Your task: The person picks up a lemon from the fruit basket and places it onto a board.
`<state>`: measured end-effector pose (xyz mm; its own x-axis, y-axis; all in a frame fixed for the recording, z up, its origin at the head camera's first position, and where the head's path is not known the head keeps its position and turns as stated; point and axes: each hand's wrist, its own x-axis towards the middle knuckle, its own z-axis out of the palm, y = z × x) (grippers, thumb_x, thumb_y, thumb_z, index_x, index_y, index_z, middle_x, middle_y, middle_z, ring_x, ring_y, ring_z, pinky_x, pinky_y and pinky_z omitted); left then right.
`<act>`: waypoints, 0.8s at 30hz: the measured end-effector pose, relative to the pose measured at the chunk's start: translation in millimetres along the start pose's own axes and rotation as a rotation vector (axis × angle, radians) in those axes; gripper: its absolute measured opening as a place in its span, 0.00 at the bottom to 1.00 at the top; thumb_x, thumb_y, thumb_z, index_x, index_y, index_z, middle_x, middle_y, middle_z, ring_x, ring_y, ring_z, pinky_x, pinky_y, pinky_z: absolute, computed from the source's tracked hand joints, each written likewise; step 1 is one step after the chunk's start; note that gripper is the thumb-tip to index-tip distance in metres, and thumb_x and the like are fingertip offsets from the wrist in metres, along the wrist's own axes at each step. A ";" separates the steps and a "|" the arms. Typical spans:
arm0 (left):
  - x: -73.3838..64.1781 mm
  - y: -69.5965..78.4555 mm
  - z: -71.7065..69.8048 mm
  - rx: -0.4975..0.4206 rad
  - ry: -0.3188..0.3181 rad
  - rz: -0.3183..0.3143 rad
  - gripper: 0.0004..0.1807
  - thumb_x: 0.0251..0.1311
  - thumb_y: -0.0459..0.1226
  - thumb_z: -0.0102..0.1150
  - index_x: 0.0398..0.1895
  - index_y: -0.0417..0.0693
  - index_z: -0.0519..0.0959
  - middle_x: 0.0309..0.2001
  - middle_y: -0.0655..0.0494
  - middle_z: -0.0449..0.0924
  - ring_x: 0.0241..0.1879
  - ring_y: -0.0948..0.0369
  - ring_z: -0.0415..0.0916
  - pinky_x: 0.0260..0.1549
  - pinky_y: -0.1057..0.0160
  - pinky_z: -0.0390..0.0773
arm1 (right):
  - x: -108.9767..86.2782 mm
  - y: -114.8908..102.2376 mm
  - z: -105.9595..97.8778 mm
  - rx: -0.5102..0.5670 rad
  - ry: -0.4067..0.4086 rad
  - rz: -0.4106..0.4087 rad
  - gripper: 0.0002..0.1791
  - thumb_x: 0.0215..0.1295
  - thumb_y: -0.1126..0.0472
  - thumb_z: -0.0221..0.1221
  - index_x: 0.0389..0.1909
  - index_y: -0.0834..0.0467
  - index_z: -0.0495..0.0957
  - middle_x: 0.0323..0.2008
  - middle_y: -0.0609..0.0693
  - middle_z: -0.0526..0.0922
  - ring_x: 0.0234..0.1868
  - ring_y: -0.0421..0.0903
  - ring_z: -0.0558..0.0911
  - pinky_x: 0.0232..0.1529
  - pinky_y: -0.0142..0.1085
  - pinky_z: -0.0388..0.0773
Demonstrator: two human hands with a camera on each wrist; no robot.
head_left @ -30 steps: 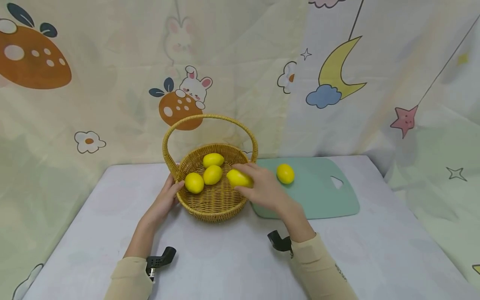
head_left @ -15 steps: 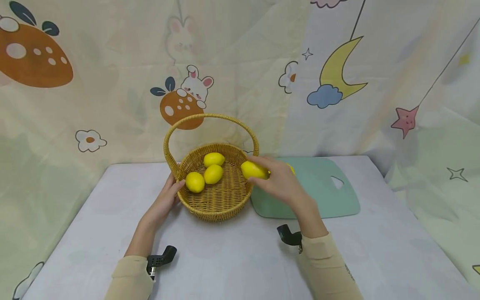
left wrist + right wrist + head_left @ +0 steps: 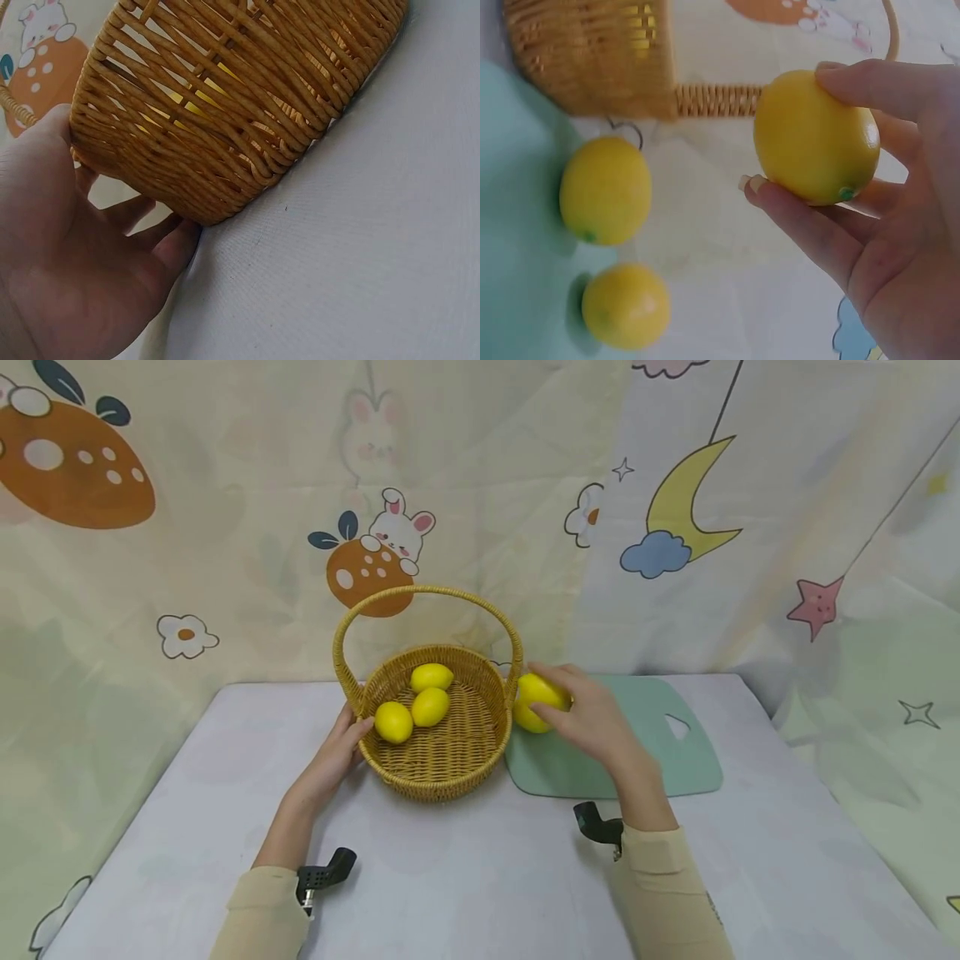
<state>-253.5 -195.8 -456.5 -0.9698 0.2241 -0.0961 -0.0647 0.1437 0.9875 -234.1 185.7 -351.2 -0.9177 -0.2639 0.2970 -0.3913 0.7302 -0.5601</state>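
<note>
My left hand [image 3: 328, 766] grips the left side of a woven basket [image 3: 437, 787], thumb at the rim and fingers against the outer wall. Inside lie three lemons, one [image 3: 393, 722] close to that thumb, another [image 3: 431, 707] in the middle and the third [image 3: 431, 677] behind. To the right of the basket my right hand [image 3: 603, 727] pinches a lemon [image 3: 815, 139] between thumb and fingers, raised over a pale green cutting board [image 3: 637, 764]. The right wrist view shows two more lemons on the board, one [image 3: 606, 190] nearer the basket and one [image 3: 626, 306] farther away.
The basket's tall arched handle [image 3: 427, 589] rises above its rim. A white cloth covers the table [image 3: 480, 877], and a printed curtain [image 3: 495, 485] hangs right behind its back edge. The cutting board has a cut-out grip hole [image 3: 678, 727] at its right end.
My right hand has moved right with the lemon, from over the basket, past its rim, to above the cutting board. The left hand keeps its hold on the basket.
</note>
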 end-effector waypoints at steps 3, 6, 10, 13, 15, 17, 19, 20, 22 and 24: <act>0.2 0.8 0.3 0.000 0.002 -0.006 0.39 0.76 0.54 0.39 0.79 0.74 0.29 0.82 0.58 0.31 0.79 0.53 0.44 0.76 0.44 0.50 | -0.9 10.5 -4.4 0.000 0.033 0.029 0.30 0.66 0.53 0.62 0.70 0.44 0.70 0.60 0.50 0.78 0.50 0.50 0.77 0.50 0.45 0.76; 0.1 1.0 0.4 0.004 0.005 -0.009 0.39 0.77 0.54 0.39 0.79 0.73 0.28 0.82 0.58 0.31 0.79 0.53 0.43 0.76 0.44 0.49 | -1.8 22.1 -8.4 -0.009 0.055 0.066 0.30 0.66 0.52 0.61 0.70 0.45 0.70 0.59 0.53 0.77 0.48 0.52 0.76 0.49 0.46 0.75; 0.2 1.0 0.3 0.010 0.007 -0.014 0.39 0.76 0.54 0.39 0.78 0.74 0.28 0.82 0.58 0.30 0.80 0.53 0.42 0.76 0.44 0.48 | -3.1 41.3 -13.1 -0.020 0.051 0.138 0.30 0.69 0.48 0.58 0.71 0.48 0.68 0.62 0.54 0.75 0.51 0.54 0.75 0.53 0.50 0.74; -0.2 1.0 0.4 0.009 0.006 -0.015 0.39 0.76 0.55 0.39 0.78 0.75 0.28 0.82 0.59 0.30 0.80 0.53 0.41 0.76 0.44 0.47 | -4.7 55.5 -15.9 -0.036 0.044 0.187 0.31 0.70 0.48 0.57 0.72 0.49 0.67 0.66 0.56 0.73 0.57 0.57 0.73 0.59 0.55 0.71; -0.4 1.1 0.8 0.010 0.006 -0.015 0.39 0.76 0.55 0.39 0.78 0.75 0.28 0.82 0.59 0.30 0.80 0.53 0.42 0.76 0.44 0.47 | -5.6 63.6 -16.9 -0.044 0.042 0.212 0.31 0.70 0.48 0.57 0.72 0.50 0.66 0.68 0.58 0.72 0.61 0.59 0.72 0.62 0.57 0.68; -0.6 0.9 1.0 0.008 0.006 -0.014 0.39 0.76 0.54 0.39 0.78 0.75 0.28 0.82 0.59 0.31 0.80 0.53 0.42 0.76 0.44 0.48 | -6.3 70.7 -16.8 -0.047 0.043 0.231 0.31 0.71 0.48 0.56 0.72 0.52 0.66 0.69 0.59 0.71 0.64 0.61 0.70 0.64 0.58 0.65; -0.5 0.9 1.1 0.012 0.007 -0.016 0.39 0.76 0.54 0.39 0.78 0.74 0.28 0.82 0.59 0.30 0.80 0.53 0.42 0.76 0.43 0.47 | -6.6 77.6 -15.6 -0.042 0.044 0.250 0.32 0.71 0.48 0.56 0.73 0.53 0.65 0.71 0.59 0.69 0.67 0.62 0.68 0.67 0.59 0.63; -0.4 0.9 1.1 0.014 0.006 -0.015 0.39 0.76 0.54 0.39 0.78 0.74 0.28 0.82 0.59 0.30 0.80 0.53 0.42 0.76 0.43 0.48 | -6.7 80.6 -14.9 -0.041 0.045 0.257 0.32 0.71 0.48 0.56 0.73 0.54 0.65 0.70 0.60 0.69 0.65 0.62 0.69 0.66 0.59 0.64; -0.3 0.7 0.7 0.011 0.004 -0.010 0.39 0.76 0.54 0.39 0.79 0.74 0.28 0.82 0.59 0.30 0.79 0.53 0.42 0.76 0.44 0.48 | -7.0 85.2 -13.5 -0.041 0.044 0.266 0.33 0.71 0.49 0.55 0.73 0.56 0.64 0.70 0.62 0.69 0.66 0.63 0.69 0.66 0.59 0.64; -0.1 0.5 0.4 0.007 0.003 -0.007 0.39 0.76 0.54 0.39 0.78 0.74 0.28 0.82 0.59 0.30 0.79 0.54 0.42 0.76 0.44 0.48 | -7.3 89.6 -12.1 -0.046 0.043 0.272 0.33 0.71 0.50 0.55 0.73 0.58 0.64 0.69 0.63 0.69 0.66 0.64 0.69 0.67 0.60 0.64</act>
<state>-253.4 -195.3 -456.0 -0.9700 0.2205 -0.1023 -0.0695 0.1517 0.9860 -261.7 260.7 -394.3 -0.9843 -0.0282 0.1741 -0.1270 0.7985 -0.5884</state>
